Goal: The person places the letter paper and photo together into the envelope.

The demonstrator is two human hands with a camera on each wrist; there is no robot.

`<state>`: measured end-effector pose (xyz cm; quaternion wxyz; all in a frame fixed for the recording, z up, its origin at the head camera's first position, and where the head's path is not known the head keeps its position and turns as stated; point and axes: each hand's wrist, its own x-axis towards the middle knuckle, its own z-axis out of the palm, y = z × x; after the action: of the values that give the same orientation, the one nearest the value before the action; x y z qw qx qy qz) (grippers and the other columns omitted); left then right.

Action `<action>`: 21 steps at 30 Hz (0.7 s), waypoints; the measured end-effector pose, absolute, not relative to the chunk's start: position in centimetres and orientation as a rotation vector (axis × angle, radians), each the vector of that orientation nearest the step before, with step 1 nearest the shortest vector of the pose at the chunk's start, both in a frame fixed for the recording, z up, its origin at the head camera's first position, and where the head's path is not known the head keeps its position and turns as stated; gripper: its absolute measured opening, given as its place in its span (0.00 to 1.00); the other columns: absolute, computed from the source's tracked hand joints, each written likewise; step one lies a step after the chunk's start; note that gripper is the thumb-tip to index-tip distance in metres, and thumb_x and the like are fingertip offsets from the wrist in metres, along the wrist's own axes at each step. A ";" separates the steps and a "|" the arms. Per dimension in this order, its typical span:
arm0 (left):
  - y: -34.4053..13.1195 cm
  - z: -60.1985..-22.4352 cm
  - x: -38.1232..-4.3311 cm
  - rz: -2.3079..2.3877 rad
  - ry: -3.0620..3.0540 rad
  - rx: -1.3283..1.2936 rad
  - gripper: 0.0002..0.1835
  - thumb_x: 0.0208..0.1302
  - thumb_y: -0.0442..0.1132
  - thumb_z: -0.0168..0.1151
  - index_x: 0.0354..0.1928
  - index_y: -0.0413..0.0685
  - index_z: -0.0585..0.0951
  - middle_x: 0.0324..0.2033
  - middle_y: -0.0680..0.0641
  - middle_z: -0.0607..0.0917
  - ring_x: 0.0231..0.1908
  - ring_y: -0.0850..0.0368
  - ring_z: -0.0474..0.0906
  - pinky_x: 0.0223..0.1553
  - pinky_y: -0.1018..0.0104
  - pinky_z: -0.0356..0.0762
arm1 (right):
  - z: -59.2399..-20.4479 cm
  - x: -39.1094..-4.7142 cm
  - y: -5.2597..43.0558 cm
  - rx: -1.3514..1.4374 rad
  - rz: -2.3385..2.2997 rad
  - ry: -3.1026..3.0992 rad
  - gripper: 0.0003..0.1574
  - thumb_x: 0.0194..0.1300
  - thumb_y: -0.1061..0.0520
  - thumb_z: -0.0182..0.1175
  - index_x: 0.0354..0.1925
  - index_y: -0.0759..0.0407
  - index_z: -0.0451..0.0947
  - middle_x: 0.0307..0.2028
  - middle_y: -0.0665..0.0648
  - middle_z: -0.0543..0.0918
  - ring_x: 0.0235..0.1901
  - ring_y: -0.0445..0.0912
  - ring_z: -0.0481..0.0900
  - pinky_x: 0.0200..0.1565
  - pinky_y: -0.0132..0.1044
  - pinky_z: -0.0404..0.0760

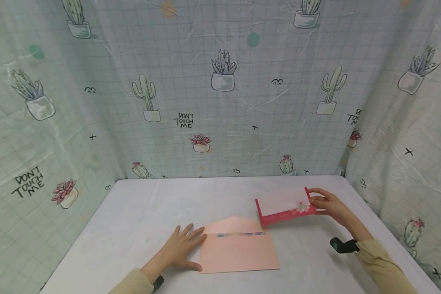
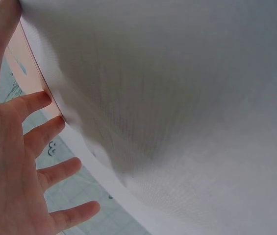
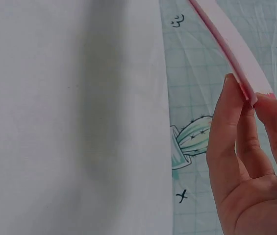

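A peach envelope [image 1: 239, 255] lies on the white table with its pointed flap spread toward the back. A thin strip of blue pattern [image 1: 241, 234] shows along its opening. My left hand [image 1: 181, 247] rests at the envelope's left edge, fingers spread and straight, fingertips and thumb touching it. Raised above the table at the envelope's upper right, a pink-and-white card [image 1: 284, 206] with a red border and a flower print is tilted. My right hand [image 1: 328, 206] pinches the card's right end between thumb and fingers, seen also in the right wrist view.
The white table [image 1: 143, 212] reaches back to a grid-patterned curtain [image 1: 257, 106] printed with cacti, which also hangs at both sides. A dark wrist device [image 1: 343, 246] sits on the right wrist, and another [image 1: 158, 282] on the left.
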<state>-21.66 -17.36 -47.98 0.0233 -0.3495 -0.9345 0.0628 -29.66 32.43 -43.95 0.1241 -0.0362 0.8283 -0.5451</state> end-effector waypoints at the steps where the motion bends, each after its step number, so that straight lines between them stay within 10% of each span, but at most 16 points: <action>1: -17.4 -48.0 -21.7 0.190 -2.894 -1.083 0.50 0.39 0.77 0.48 0.62 0.54 0.65 0.64 0.50 0.64 0.62 0.41 0.61 0.53 0.37 0.64 | -44.0 -29.5 32.3 -0.114 -1.582 2.413 0.35 0.64 0.47 0.50 0.63 0.60 0.52 0.62 0.74 0.58 0.45 0.43 0.75 0.47 0.46 0.78; 21: -17.4 -48.0 -21.8 0.162 -2.894 -1.089 0.50 0.40 0.78 0.47 0.62 0.54 0.65 0.64 0.49 0.64 0.61 0.41 0.61 0.53 0.37 0.63 | -45.0 -29.2 31.7 -0.164 -1.547 2.521 0.31 0.64 0.52 0.52 0.59 0.65 0.55 0.53 0.74 0.69 0.40 0.45 0.76 0.42 0.47 0.80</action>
<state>-21.76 -17.45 -48.04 0.0225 -0.3516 -0.9344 0.0524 -29.25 31.68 -44.95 0.0895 -0.0550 0.8475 -0.5203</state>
